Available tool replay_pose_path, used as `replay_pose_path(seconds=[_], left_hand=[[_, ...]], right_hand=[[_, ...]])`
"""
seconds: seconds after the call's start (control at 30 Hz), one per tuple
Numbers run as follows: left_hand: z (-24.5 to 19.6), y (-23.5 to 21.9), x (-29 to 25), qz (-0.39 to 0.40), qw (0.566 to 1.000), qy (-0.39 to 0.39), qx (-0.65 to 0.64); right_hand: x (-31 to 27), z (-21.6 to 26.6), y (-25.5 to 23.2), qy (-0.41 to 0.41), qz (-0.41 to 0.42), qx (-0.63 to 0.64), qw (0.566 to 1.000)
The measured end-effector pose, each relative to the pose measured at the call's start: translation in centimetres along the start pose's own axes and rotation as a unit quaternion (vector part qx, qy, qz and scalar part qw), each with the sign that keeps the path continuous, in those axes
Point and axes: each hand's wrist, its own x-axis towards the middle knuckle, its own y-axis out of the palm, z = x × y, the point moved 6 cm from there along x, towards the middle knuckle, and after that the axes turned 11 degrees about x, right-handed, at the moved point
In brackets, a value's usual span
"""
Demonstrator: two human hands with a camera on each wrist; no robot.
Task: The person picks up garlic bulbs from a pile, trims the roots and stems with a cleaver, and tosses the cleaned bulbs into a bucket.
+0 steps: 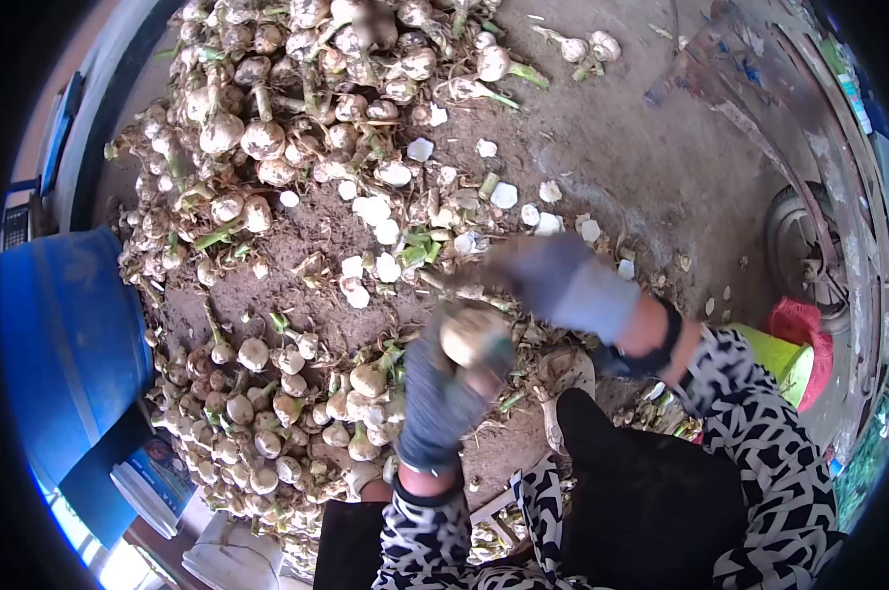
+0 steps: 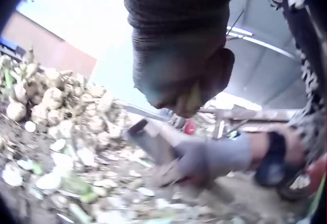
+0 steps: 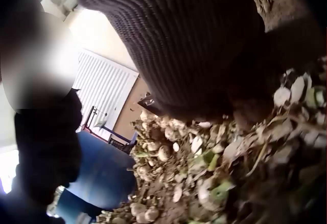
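Observation:
My left hand [image 1: 439,398], in a grey knitted glove, grips a pale garlic bulb [image 1: 469,334] near the middle of the head view. In the left wrist view the fingers hide most of that bulb, and a yellowish part [image 2: 193,98] shows between them. My gloved right hand [image 1: 577,285] is just above and to the right of the bulb, blurred. The left wrist view shows it holding a short, flat-bladed knife [image 2: 152,141], whose blade points up and left. White cut slices [image 1: 373,209] and green stem pieces [image 1: 420,248] lie beyond both hands.
A large heap of garlic with stems [image 1: 262,138] lies at the upper left. More bulbs [image 1: 267,442] are piled at the lower left, beside a blue barrel [image 1: 66,334]. At the right are a wheel [image 1: 803,246] and a yellow-green container [image 1: 783,359] with red mesh [image 1: 798,329].

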Motion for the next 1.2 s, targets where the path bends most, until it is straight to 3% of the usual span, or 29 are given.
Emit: replay_pose_path(seconds=[0.03,0.1,0.13,0.17,0.2,0.23,0.27,0.33,0.4,0.43,0.53,0.57,0.63,0.67,0.7,0.77,0.8,0.83,0.87,0.9,0.93,0.97,1.03,1.07,1.1,1.17,1.2], left_hand=[[-1.1,0.8,-0.3,0.040,0.998,0.021,0.046],[-2.1,1.5,-0.2,0.071,0.992,0.044,0.090],[-1.7,0.7,0.0,0.028,0.997,0.025,0.063],[-1.3,-0.2,-0.1,-0.007,0.999,0.004,0.035],[-1.3,-1.2,0.4,0.015,0.989,0.021,0.145],[-0.7,-1.0,0.3,0.021,0.998,-0.021,0.047],[0.7,-1.7,0.2,0.007,0.995,-0.001,0.098],[-0.5,-1.4,0.1,0.012,0.994,-0.106,0.031],[-1.9,-1.0,0.5,0.009,0.994,-0.071,0.079],[-2.4,-1.0,0.5,0.006,0.991,-0.040,0.125],[-1.1,-1.3,-0.1,-0.028,0.989,-0.080,0.119],[-0.9,-1.3,-0.4,-0.030,0.989,-0.081,0.117],[-0.5,-1.7,-1.1,-0.032,0.948,-0.097,0.301],[-0.2,-1.4,-0.7,-0.074,0.989,-0.027,0.125],[-1.3,-1.1,-1.1,-0.041,0.984,-0.040,0.166],[-2.5,-0.2,-2.5,-0.019,0.975,-0.017,0.221],[-4.3,0.4,-2.2,0.006,0.966,0.029,0.257],[-4.0,0.2,-2.1,0.005,0.965,0.030,0.260],[-2.9,-0.1,-2.0,-0.002,0.980,0.000,0.200],[-1.7,-0.4,-1.3,-0.016,0.990,-0.021,0.136],[-2.4,-0.3,-0.2,-0.008,0.967,0.095,0.234],[-3.6,-0.5,0.1,-0.035,0.879,0.187,0.437],[-4.5,-1.4,-0.1,-0.034,0.860,0.068,0.504],[-2.7,-2.0,-0.6,-0.025,0.912,-0.023,0.409],[-0.5,-1.7,-1.3,-0.033,0.982,-0.077,0.172],[0.1,-1.7,-2.1,-0.023,0.997,-0.071,0.004],[-0.1,-1.9,-2.4,-0.021,0.999,-0.037,0.018]], right_hand=[[1.5,-4.6,1.6,0.161,0.082,-0.008,0.984],[0.0,-5.2,0.0,0.133,-0.067,0.052,0.987],[-0.7,-4.6,0.0,0.132,-0.064,0.058,0.987],[-1.8,-2.8,-0.2,0.045,-0.069,0.166,0.983],[-2.6,-0.8,-1.3,-0.051,-0.076,0.259,0.962],[-3.3,1.2,-1.8,-0.091,-0.109,0.211,0.967],[-4.0,3.2,-2.7,-0.111,-0.091,0.139,0.980],[-4.6,5.3,-2.9,-0.132,-0.076,0.068,0.986],[-4.8,6.1,-2.7,-0.130,-0.100,-0.068,0.984],[-4.7,6.2,-2.6,-0.131,-0.099,-0.066,0.984],[-4.7,6.1,-2.4,-0.134,-0.116,-0.061,0.982],[-4.4,5.7,-2.0,-0.123,-0.098,-0.065,0.985],[-3.9,4.2,-1.0,-0.108,-0.077,-0.068,0.989],[-3.3,2.3,0.2,-0.050,-0.043,-0.040,0.997],[-2.5,0.0,1.6,0.010,-0.012,-0.012,1.000],[-1.0,-7.6,4.4,0.154,0.103,-0.103,0.977],[-1.5,-7.1,4.5,0.147,0.110,-0.101,0.978],[-2.3,-5.7,3.6,0.144,0.064,0.114,0.981],[-3.4,-4.1,2.3,0.135,0.011,0.323,0.937],[-4.0,-1.8,1.4,0.168,0.042,0.389,0.905],[-4.0,-1.2,1.6,0.150,0.020,0.464,0.873],[-4.1,-0.5,2.1,0.132,0.004,0.539,0.832],[-3.7,0.7,1.4,0.101,-0.052,0.549,0.828],[-3.6,1.8,-0.3,0.033,-0.077,0.477,0.875],[-3.7,1.3,0.8,0.082,-0.038,0.437,0.895],[-4.1,1.9,0.9,0.099,-0.021,0.461,0.881],[-4.0,2.3,0.6,0.088,-0.019,0.459,0.884]])
